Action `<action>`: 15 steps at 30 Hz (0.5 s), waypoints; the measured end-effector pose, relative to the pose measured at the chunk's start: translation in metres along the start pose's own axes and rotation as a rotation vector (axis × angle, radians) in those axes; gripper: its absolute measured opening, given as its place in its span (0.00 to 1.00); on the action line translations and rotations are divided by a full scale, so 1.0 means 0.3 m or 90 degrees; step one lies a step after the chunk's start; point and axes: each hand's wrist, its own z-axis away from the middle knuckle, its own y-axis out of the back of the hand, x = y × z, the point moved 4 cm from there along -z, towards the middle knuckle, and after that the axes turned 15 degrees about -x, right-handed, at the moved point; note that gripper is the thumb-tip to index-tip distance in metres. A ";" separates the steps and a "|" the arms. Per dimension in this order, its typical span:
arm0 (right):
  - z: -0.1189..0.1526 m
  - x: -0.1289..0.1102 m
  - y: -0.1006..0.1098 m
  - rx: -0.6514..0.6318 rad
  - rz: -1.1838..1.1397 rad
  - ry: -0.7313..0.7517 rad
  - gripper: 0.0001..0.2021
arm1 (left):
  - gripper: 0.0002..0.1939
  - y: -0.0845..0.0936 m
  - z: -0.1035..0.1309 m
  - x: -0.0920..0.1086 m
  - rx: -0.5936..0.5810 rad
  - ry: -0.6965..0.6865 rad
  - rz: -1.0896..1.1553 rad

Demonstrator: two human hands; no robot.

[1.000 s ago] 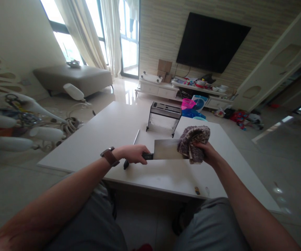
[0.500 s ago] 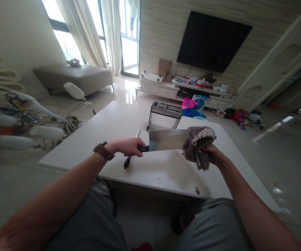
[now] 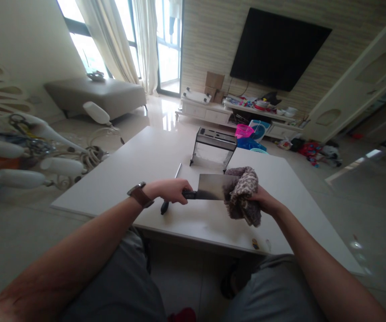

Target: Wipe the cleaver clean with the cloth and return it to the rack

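Observation:
My left hand [image 3: 174, 190] is closed round the black handle of a cleaver [image 3: 211, 187], whose broad metal blade points right above the table. A fluffy brown-grey cloth [image 3: 245, 197] is bunched in my right hand [image 3: 266, 200] and covers the blade's far end. Some of my right fingers are hidden behind the cloth. Under my left wrist and hand lies a sharpening steel or similar rod [image 3: 178, 171] with a black handle. A knife holder with a dark slotted top and clear sides [image 3: 214, 145] stands just beyond the blade.
The white table [image 3: 139, 156] spreads in front of my knees. A small yellow-and-dark item [image 3: 255, 243] lies near its front edge. White lamp parts and cables [image 3: 62, 166] crowd the left. Past the table are a pink basket [image 3: 244, 131] and a low TV cabinet [image 3: 209, 114].
My right hand and the cloth have moved left along the blade, covering more of it. My left hand with the cleaver has shifted slightly right.

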 end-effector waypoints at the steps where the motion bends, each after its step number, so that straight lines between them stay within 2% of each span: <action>1: -0.008 0.000 -0.021 0.006 0.005 0.013 0.27 | 0.07 -0.005 -0.006 -0.001 -0.004 -0.001 0.001; 3: -0.024 0.001 -0.050 0.046 0.005 0.048 0.26 | 0.06 -0.009 -0.014 -0.005 0.006 0.001 -0.024; 4: -0.031 0.001 -0.058 0.072 0.001 0.064 0.25 | 0.05 -0.005 -0.014 -0.006 0.036 0.002 -0.058; 7: -0.049 0.008 -0.066 0.133 -0.014 0.072 0.23 | 0.02 0.024 0.005 0.006 0.211 0.016 -0.221; 9: -0.056 0.009 -0.066 0.163 -0.030 0.065 0.23 | 0.04 0.035 0.021 0.018 0.302 0.040 -0.311; 15: -0.050 -0.011 -0.056 0.226 -0.058 0.081 0.20 | 0.09 0.005 0.026 0.054 0.396 0.071 -0.465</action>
